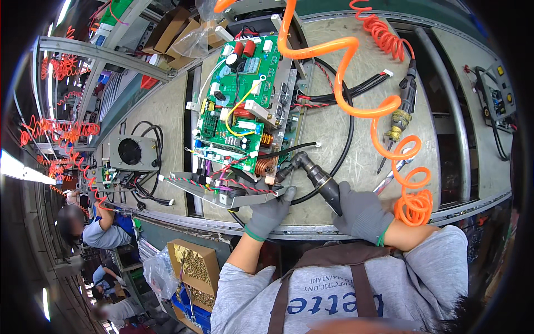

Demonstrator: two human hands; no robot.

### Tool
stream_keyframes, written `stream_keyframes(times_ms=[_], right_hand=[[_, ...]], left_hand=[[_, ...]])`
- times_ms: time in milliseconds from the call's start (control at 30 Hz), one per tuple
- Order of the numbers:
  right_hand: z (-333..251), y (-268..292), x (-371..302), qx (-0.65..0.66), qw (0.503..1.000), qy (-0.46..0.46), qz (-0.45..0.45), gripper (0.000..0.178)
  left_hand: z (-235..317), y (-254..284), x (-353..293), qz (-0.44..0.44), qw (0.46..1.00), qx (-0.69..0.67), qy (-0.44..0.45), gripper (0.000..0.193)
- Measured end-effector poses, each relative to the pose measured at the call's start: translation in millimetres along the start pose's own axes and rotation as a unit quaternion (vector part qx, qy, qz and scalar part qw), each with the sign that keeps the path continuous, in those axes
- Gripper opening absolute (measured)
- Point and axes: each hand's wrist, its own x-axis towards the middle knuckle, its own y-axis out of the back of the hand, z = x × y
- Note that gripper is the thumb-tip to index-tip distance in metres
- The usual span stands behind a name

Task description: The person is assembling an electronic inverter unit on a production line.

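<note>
My right hand (361,211), in a grey glove, is closed around the black body of a right-angle power driver (321,181). The driver's angled head points left at the copper coil corner of a green circuit board (236,94) packed with components. My left hand (269,216), also gloved, grips the near right end of a grey metal panel (225,195) at the front of the board assembly; its fingertips are partly hidden. Red-black and purple wires run between panel and board. What the driver's tip touches cannot be made out.
An orange coiled air hose (384,108) hangs over the bench's right side. Beside it lie an inline screwdriver (401,106) and black cables (356,89). To the left stands a fan unit (133,153). Boxes of brass-coloured hardware (194,267) sit below the bench edge. Other people work at far left.
</note>
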Motion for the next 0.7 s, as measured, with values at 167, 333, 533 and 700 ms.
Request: stream_keyframes(times_ms=[167, 333, 533, 700], right_hand=[[0.3, -2.5, -0.8, -0.006, 1.000, 0.000, 0.011, 0.040], [1.9, -0.3, -2.9, -0.020, 1.000, 0.001, 0.006, 0.045], [9.7, 12.4, -18.1, 0.036, 0.999, 0.002, 0.037, 0.053], [28.3, 50.9, -67.0, -0.076, 0.994, 0.036, 0.074, 0.050]], left_hand=[[5.8, 0.3, 0.8, 0.029, 0.999, 0.014, 0.005, 0.046], [20.4, 7.4, 3.6, -0.035, 0.986, -0.098, 0.131, 0.045], [21.2, 10.5, -5.9, -0.017, 0.991, 0.059, 0.116, 0.064], [92.2, 34.8, -17.3, 0.211, 0.966, 0.044, 0.146, 0.060]])
